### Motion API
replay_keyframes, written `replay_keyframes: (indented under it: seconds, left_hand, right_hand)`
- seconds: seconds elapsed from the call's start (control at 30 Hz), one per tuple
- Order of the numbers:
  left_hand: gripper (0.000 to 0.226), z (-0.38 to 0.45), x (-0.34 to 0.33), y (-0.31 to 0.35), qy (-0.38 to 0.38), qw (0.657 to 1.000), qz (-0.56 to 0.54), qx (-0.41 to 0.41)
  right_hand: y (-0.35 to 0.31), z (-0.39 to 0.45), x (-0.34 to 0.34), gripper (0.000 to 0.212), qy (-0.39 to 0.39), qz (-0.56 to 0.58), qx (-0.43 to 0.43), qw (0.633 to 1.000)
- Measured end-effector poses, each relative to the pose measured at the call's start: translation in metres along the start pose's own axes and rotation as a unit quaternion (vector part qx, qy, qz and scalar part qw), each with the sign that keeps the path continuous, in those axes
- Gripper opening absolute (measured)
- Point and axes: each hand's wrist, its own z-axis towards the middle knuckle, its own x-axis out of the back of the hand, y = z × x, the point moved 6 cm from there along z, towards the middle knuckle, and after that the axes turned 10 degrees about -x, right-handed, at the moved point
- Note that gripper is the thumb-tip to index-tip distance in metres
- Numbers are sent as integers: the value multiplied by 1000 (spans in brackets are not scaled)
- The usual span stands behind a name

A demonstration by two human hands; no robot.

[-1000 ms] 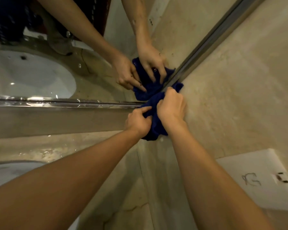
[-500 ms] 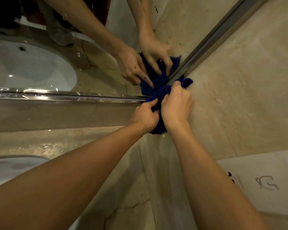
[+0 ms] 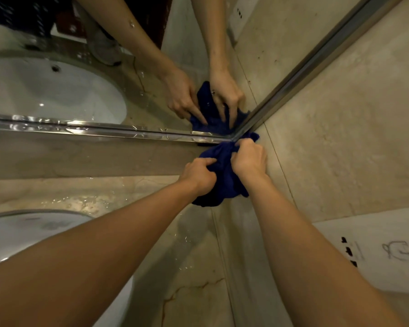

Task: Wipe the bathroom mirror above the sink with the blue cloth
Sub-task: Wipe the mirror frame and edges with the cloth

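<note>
White sink [image 3: 21, 234] rim low left, wet counter [image 3: 85, 199] beyond it. Left hand [image 3: 197, 177] and right hand [image 3: 249, 159] close together, both gripping bunched blue cloth [image 3: 222, 175], held at the mirror's [image 3: 80, 90] bottom-right corner against its metal frame [image 3: 104, 131]. Reflection shows both hands.

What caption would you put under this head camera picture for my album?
Both hands, left hand and right hand, grip a bunched blue cloth at the mirror's bottom corner, beside the wet sink.
</note>
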Motion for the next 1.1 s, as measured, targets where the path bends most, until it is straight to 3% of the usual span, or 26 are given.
replay_keyframes:
  seconds: [0.2,0.27,0.43,0.6,0.73,0.83,1.0,1.1]
  left_hand:
    - [48,-4,7,27,6,998,-51,-47]
    - [49,-2,4,31,5,998,-54,-35]
    - [49,-13,1,6,39,997,-30,54]
    - [49,-29,3,-17,-1,995,-36,97]
    - [30,-49,33,-52,-23,987,-1,160]
    - [17,-63,69,-74,21,978,-30,204]
    - [10,-74,128,-71,14,982,-20,185]
    - [19,-84,163,-70,8,987,-16,160]
  right_hand:
    - [4,-14,40,26,137,69,30,988]
    - [2,-12,39,25,143,68,33,987]
    - [1,2,-4,31,-11,4,-21,1000]
    - [7,0,-49,45,-153,-39,-2,987]
    - [7,-30,-90,37,-253,46,18,966]
    - [-5,-50,-100,34,-272,166,22,948]
    - [-38,-83,-101,30,-311,300,-25,902]
    - [-62,-101,-93,29,-340,367,-57,864]
